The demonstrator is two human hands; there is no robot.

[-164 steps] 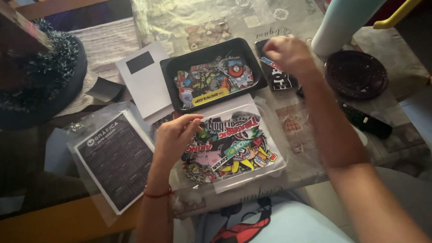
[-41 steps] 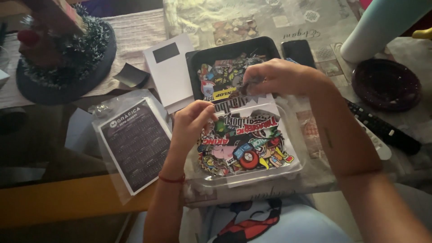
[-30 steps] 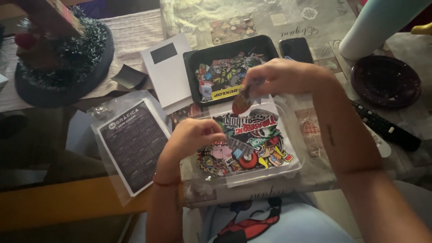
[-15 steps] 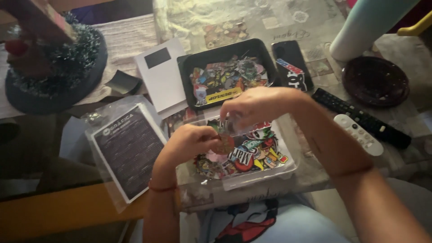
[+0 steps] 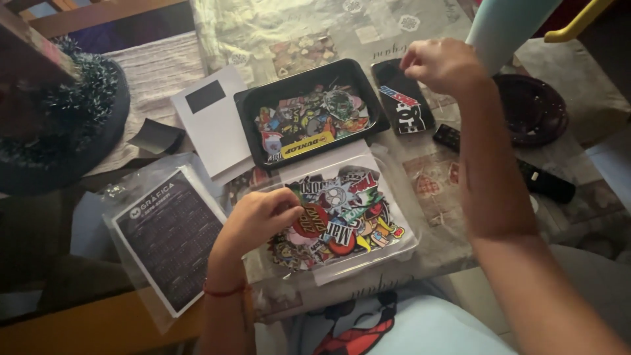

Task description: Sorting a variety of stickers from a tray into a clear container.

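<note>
A heap of colourful stickers (image 5: 348,210) lies on a white sheet in a clear bag at the table's near edge. My left hand (image 5: 259,217) rests on the heap's left side, its fingertips pinched on a sticker beside a round red one. My right hand (image 5: 440,62) is raised at the far right, above a black phone (image 5: 402,98) with stickers on its back. Its thumb and fingers are pinched together, and I cannot see anything between them. A black tray (image 5: 246,131) with more stickers sits just beyond the heap.
A black card in a plastic sleeve (image 5: 167,236) lies left of the heap, with a white card (image 5: 210,118) behind it. To the right are a black remote (image 5: 545,181), a dark round dish (image 5: 532,108) and a pale blue cylinder (image 5: 506,26). A dark tinsel-rimmed object (image 5: 59,118) fills the far left.
Half a second ago both hands met over the heap. My right hand has since lifted away to the far right, over the phone. My left hand stays on the heap.
</note>
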